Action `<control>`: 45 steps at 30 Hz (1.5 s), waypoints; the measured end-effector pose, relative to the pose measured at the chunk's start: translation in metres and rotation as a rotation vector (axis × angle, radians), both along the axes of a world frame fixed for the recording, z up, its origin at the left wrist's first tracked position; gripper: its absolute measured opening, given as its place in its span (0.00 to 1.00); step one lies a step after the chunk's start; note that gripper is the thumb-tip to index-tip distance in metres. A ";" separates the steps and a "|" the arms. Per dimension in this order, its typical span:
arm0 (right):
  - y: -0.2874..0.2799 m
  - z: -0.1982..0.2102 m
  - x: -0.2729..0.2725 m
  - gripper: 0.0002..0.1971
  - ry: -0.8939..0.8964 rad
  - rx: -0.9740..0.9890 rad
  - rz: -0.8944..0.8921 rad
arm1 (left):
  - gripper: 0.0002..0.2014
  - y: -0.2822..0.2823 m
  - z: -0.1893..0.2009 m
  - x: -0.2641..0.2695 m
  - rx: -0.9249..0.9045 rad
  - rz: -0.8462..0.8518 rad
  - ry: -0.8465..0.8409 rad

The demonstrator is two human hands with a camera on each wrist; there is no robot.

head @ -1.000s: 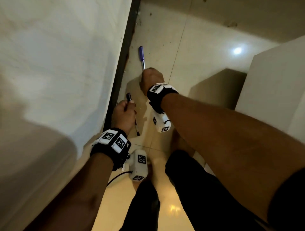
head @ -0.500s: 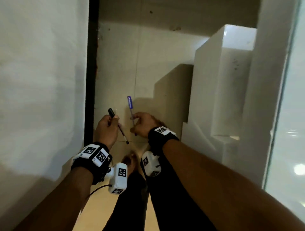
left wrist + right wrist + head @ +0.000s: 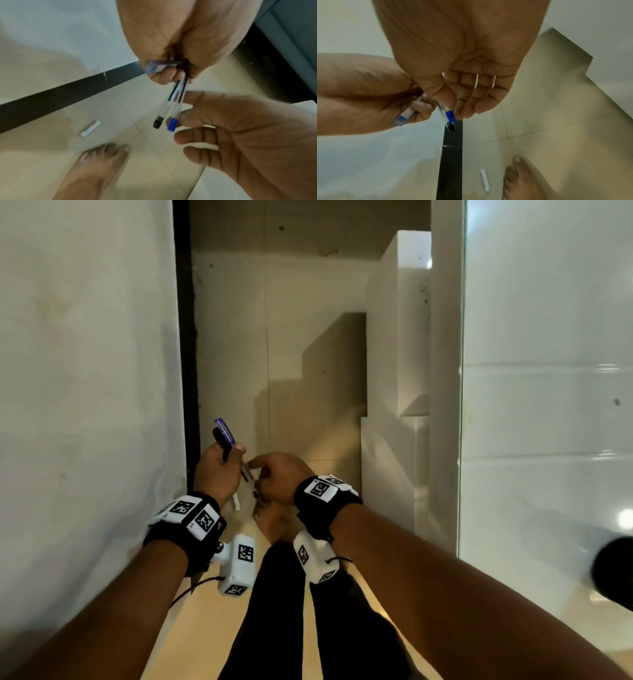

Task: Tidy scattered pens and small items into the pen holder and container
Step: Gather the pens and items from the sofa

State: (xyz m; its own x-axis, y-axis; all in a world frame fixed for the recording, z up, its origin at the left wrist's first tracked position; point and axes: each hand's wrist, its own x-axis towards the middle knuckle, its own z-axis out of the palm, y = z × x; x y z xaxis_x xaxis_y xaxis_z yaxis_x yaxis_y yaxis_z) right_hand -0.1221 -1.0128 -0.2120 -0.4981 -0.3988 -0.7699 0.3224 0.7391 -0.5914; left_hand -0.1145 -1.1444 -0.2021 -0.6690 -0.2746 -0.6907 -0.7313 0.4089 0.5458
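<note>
L hand grips two clear-barrel pens in a closed fist: blue pen and black pen, side by side, touching, barrels running down out of the fist toward the floor. Fingers of that hand curl round the upper barrels; capped ends stick up past the knuckles in the head view. End plugs, one black and one blue, hang free below the fist.

R hand sits just beside, thumb and forefinger on the lower end of the blue pen near its blue plug; the other R fingers are loosely bent, apart, holding nothing. Grip looks light, a pinch only.

On the tiled floor lies a small white stick-shaped item, near a bare foot and close to the dark skirting strip at the base of the white wall.

Room: narrow floor strip between that wall on the L and white stepped blocks on the R. Both hands are held above the floor, between the two.
</note>
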 end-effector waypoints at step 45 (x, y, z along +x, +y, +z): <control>0.088 0.119 0.153 0.22 0.071 0.055 -0.835 | 0.12 0.097 0.145 0.072 -0.004 -0.295 0.142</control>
State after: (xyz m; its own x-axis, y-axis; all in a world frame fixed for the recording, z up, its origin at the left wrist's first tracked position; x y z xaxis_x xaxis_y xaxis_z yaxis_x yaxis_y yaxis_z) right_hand 0.0304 -0.9250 -0.0928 -0.6611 0.1599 -0.7331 0.7397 0.3029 -0.6010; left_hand -0.0426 -1.0470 -0.0574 -0.8095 -0.0573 -0.5843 -0.4981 0.5939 0.6318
